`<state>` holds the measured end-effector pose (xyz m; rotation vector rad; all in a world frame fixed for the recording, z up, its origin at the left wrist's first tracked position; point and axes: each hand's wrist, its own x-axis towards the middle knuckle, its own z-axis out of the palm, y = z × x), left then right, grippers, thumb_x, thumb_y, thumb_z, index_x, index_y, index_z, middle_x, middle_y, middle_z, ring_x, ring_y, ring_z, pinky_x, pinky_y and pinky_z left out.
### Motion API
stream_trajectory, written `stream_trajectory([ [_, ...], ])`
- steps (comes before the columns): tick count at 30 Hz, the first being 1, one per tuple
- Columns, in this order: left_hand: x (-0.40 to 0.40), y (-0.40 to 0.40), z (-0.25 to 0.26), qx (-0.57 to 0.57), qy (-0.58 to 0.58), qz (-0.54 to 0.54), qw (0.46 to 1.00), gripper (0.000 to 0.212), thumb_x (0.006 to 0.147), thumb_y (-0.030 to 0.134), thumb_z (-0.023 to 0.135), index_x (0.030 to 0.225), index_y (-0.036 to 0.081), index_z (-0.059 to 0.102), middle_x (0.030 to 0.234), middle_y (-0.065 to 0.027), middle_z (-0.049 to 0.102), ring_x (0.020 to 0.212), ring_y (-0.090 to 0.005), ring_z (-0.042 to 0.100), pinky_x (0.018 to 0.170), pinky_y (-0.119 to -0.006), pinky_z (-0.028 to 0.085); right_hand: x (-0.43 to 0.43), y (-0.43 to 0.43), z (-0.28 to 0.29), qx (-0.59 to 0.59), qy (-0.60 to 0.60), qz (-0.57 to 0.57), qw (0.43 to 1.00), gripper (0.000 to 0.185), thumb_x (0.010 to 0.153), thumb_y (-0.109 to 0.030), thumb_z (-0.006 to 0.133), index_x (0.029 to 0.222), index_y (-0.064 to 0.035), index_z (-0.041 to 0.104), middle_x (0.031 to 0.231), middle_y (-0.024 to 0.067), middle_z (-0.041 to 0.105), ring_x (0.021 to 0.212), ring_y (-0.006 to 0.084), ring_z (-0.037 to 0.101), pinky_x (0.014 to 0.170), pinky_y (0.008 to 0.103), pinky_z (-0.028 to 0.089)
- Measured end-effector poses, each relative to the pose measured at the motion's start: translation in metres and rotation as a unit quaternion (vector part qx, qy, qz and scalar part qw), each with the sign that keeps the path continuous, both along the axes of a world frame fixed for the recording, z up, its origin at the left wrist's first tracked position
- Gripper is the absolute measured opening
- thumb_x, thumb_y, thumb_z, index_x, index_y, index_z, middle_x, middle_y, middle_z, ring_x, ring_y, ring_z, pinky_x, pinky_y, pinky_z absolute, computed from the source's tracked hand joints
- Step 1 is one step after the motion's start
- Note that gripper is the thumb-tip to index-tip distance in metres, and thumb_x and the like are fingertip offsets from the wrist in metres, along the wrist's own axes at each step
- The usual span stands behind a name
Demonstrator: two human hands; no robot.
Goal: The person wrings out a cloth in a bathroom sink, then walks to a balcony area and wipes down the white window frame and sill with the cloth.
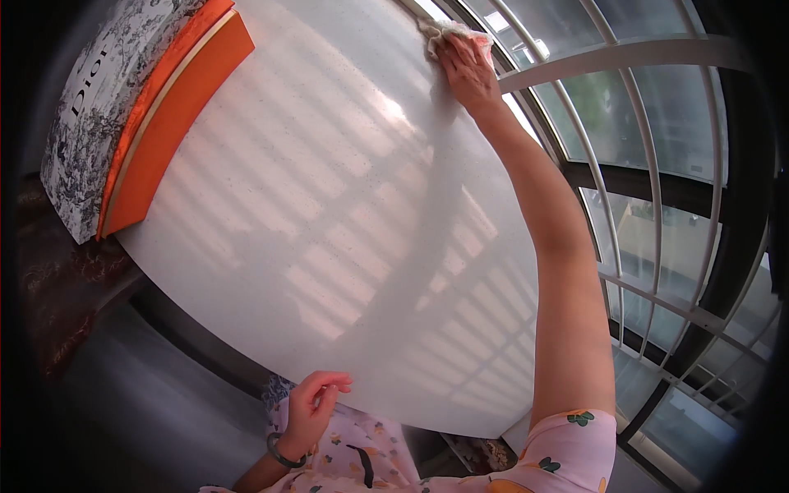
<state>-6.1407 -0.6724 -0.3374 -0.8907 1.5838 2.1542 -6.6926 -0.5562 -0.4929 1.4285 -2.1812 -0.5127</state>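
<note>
With the arm stretched far forward, my right hand (466, 71) presses a crumpled pale cloth (434, 36) with a reddish patch onto the white tabletop (345, 203). The cloth lies at the table's far right, close beside the window frame. My left hand (313, 403) hangs over the near edge of the table, close to my body. Its fingers are loosely curled with a gap to the thumb, and nothing is in it. A dark bangle (285, 453) circles that wrist. Sunlight and shadows of bars fall across the top, where small specks show.
At the table's left edge stand a black-and-white patterned Dior box (77, 123) and an orange box (185, 123). White window bars (647, 132) run along the right side, right by my arm. A dark brown patterned surface (68, 283) lies lower left.
</note>
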Motion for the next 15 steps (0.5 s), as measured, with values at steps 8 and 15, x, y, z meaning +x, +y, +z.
stream_trajectory([
  [8, 0.008, -0.031, -0.017, 0.083, -0.033, -0.006, 0.996, 0.022, 0.09, -0.007, 0.043, 0.108, -0.004, 0.057, 0.101, -0.0111, 0.063, 0.089, -0.0167, 0.062, 0.08, -0.027, 0.048, 0.041, 0.159, -0.011, 0.437, 0.414, -0.046, 0.797, 0.041, 0.097, -0.016, 0.042, 0.137, -0.0085, 0.039, 0.142, 0.0088, 0.039, 0.131, 0.0214, 0.038, 0.111, 0.0356, 0.028],
  [15, -0.008, -0.053, -0.017, 0.066, -0.041, -0.017, 0.997, 0.021, 0.09, -0.005, 0.047, 0.107, -0.001, 0.059, 0.1, -0.0099, 0.065, 0.087, -0.0146, 0.065, 0.066, -0.021, 0.048, 0.02, 0.051, -0.02, 0.066, 0.043, -0.088, 0.993, 0.039, 0.088, -0.008, 0.049, 0.126, -0.001, 0.052, 0.14, 0.008, 0.043, 0.133, 0.0183, 0.037, 0.112, 0.0364, 0.023],
])
